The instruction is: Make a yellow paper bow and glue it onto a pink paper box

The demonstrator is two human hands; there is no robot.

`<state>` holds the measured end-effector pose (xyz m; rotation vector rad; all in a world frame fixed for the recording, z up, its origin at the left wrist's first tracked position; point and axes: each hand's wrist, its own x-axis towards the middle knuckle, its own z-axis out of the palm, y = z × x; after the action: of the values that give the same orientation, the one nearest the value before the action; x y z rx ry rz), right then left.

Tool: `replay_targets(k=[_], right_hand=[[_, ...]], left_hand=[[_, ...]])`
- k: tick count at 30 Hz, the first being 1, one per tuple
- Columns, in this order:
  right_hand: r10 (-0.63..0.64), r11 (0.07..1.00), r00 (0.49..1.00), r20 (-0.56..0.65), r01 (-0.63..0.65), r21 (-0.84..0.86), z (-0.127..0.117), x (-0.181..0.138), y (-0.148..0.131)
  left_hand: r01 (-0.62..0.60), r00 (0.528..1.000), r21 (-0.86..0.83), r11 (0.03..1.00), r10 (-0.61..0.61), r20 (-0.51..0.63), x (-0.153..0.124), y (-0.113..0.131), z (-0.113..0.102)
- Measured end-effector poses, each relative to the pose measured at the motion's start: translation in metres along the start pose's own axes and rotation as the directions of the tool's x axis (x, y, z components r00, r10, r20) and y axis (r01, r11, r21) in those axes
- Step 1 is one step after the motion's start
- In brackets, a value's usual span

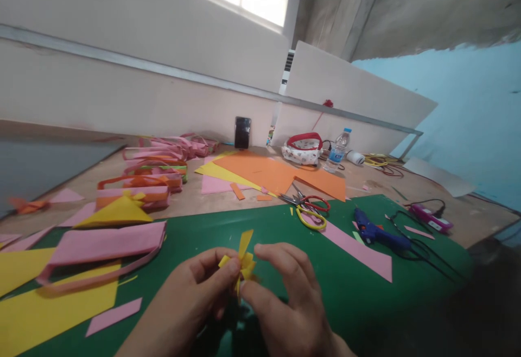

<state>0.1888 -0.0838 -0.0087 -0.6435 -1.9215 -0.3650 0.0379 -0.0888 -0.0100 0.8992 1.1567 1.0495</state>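
My left hand (203, 286) pinches a small yellow bow (247, 265) between thumb and fingers, above a green mat (195, 237). The bow looks made of strips of sheet material, one end sticking up. My right hand (291, 292) is close on the other side of the bow. Its thumb reaches the lower part, while the index finger stands apart from the thumb. To the left lies a pink folded bag shape (109, 243) with a thin strap. Behind that is a yellow folded piece (116, 210) with a bow on top.
Scissors (311, 208) with red and yellow handles lie ahead, beside a pink strip (358, 248). A blue glue gun (378, 231) with a cable rests at right. Farther back are orange sheets (260, 167), a phone (242, 132), a pouch (302, 153) and a water bottle (338, 152).
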Motion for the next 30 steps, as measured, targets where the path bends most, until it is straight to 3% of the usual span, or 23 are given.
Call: replay_targets(k=[8, 12, 17, 20, 24, 30], right_hand=[[0.115, 0.992, 0.989, -0.093, -0.11, 0.059, 0.008, 0.006, -0.008], [0.064, 0.998, 0.996, -0.069, -0.066, -0.02, 0.017, 0.002, -0.008], [0.233, 0.972, 0.948, -0.218, -0.236, 0.01, 0.026, -0.003, -0.01], [0.192, 0.981, 0.966, -0.171, -0.188, 0.035, 0.024, -0.002, -0.01], [0.212, 0.977, 0.95, -0.23, -0.21, 0.034, 0.023, -0.002, -0.01], [0.247, 0.969, 0.951, -0.184, -0.248, 0.019, 0.026, -0.008, -0.011]], left_hand=[[-0.026, 0.992, -0.056, 0.998, 0.019, -0.121, -0.001, 0.011, 0.0], [-0.013, 0.996, -0.099, 0.995, 0.004, -0.092, 0.001, 0.009, -0.001], [0.025, 0.999, -0.224, 0.974, -0.029, -0.015, 0.0, 0.001, 0.004], [0.043, 0.999, -0.285, 0.958, -0.034, 0.036, -0.002, 0.0, 0.004], [0.065, 0.993, -0.329, 0.942, -0.027, 0.119, -0.001, 0.001, 0.0], [0.015, 0.996, -0.209, 0.978, 0.003, 0.086, 0.003, -0.002, 0.001]])
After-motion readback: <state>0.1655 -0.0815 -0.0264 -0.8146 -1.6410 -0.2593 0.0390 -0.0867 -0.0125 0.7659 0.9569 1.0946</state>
